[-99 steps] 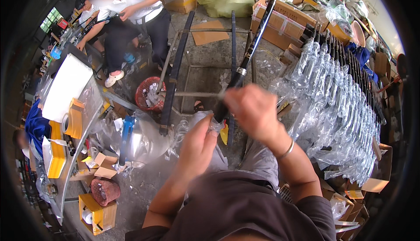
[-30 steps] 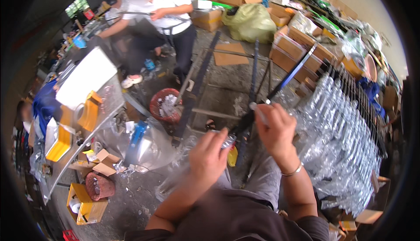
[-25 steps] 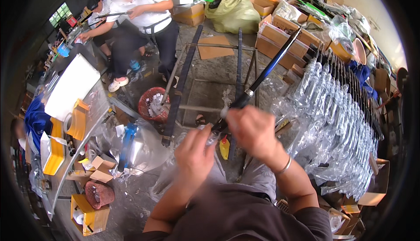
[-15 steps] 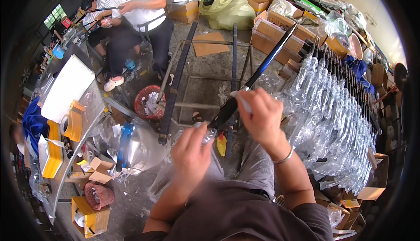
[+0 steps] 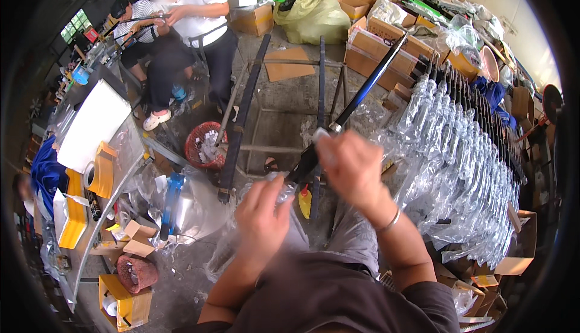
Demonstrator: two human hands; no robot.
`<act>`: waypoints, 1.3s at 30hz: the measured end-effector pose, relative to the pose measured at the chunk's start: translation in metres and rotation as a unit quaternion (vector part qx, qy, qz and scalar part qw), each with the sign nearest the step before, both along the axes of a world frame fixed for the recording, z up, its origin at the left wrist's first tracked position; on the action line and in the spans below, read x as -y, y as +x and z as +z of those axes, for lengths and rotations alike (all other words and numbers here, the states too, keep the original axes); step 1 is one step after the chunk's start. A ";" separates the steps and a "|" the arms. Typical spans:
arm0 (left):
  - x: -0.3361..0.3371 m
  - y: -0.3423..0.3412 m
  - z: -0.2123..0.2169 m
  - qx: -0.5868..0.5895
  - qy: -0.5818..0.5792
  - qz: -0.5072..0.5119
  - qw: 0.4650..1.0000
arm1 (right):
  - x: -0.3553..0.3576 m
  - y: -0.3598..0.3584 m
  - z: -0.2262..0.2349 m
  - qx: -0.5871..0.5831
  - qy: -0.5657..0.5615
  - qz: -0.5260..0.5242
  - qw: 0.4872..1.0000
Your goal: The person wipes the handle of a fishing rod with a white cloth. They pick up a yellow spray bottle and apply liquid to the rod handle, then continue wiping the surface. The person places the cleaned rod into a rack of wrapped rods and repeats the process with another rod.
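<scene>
A fishing rod (image 5: 370, 84), black with a glossy blue stretch, runs slantwise from my lap toward the boxes at the far right. My left hand (image 5: 263, 211) is closed round its lower end, with crinkled clear plastic (image 5: 286, 192) bunched at the fingers. Higher up, my right hand (image 5: 353, 164) is closed beside the rod's black grip, slightly smeared by motion. A small whitish wad (image 5: 320, 134) shows at its fingertips, against the rod near a silvery collar. A yellow bottle with a red tip (image 5: 305, 203) hangs or stands just beyond my hands; which, I cannot tell.
A metal frame with dark padded bars (image 5: 243, 121) stands ahead. Many plastic-sleeved rods (image 5: 459, 152) lean in a row at right. A red basket (image 5: 202, 159) holds paper scraps. Cartons (image 5: 377, 61) fill the back. Two people sit far left, one in a white shirt (image 5: 208, 19).
My right hand has shifted slightly left and down along the rod, with the whitish wad. The rod's tip has swung slightly left. My left hand stays nearly still.
</scene>
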State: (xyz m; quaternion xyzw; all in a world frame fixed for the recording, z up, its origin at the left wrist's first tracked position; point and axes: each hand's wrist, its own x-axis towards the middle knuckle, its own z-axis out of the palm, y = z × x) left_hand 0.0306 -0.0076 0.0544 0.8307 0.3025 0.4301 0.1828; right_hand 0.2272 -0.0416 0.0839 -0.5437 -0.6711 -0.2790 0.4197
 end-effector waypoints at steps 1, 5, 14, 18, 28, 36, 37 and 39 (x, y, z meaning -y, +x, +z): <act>0.000 0.001 0.001 0.001 -0.006 -0.002 1.000 | 0.005 -0.009 -0.008 0.012 -0.004 0.044 0.999; 0.003 -0.001 0.003 -0.005 -0.010 -0.001 1.000 | 0.002 0.005 0.007 0.012 0.023 0.022 0.999; 0.006 -0.004 0.004 0.017 -0.043 -0.008 0.999 | 0.000 0.012 0.010 -0.035 0.017 -0.026 0.999; 0.007 -0.004 0.003 0.038 -0.071 -0.018 0.997 | 0.012 -0.019 -0.009 0.027 -0.014 0.060 0.998; 0.008 -0.006 -0.005 0.073 -0.124 -0.048 0.989 | 0.003 0.010 0.001 -0.007 0.029 0.019 0.999; 0.005 -0.010 -0.006 0.086 -0.174 -0.044 0.980 | 0.018 0.010 0.007 -0.549 -0.010 0.046 0.835; 0.004 -0.012 -0.008 0.088 -0.180 -0.040 0.979 | 0.016 0.025 -0.009 -0.633 -0.007 0.147 0.760; 0.003 -0.012 -0.010 0.093 -0.182 -0.048 0.978 | 0.016 0.033 -0.030 -0.732 -0.037 0.225 0.642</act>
